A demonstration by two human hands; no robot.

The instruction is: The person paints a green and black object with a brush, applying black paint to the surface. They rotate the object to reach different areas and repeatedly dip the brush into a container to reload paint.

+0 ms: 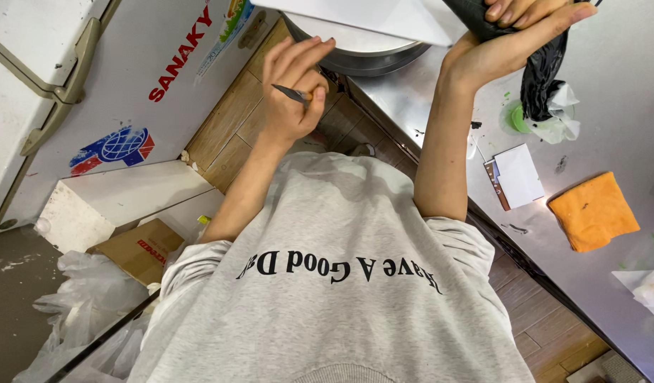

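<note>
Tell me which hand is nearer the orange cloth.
Right. The right hand, gripping a black bag, is beyond the cloth over the counter; the left hand, holding a blade, is far left.

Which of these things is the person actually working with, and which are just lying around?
In hand:
- left hand: small blade
- right hand: black bag

Lying about:
- orange cloth on the steel counter
- white pad
- green lid
- cardboard box on the floor
- clear bags
</note>
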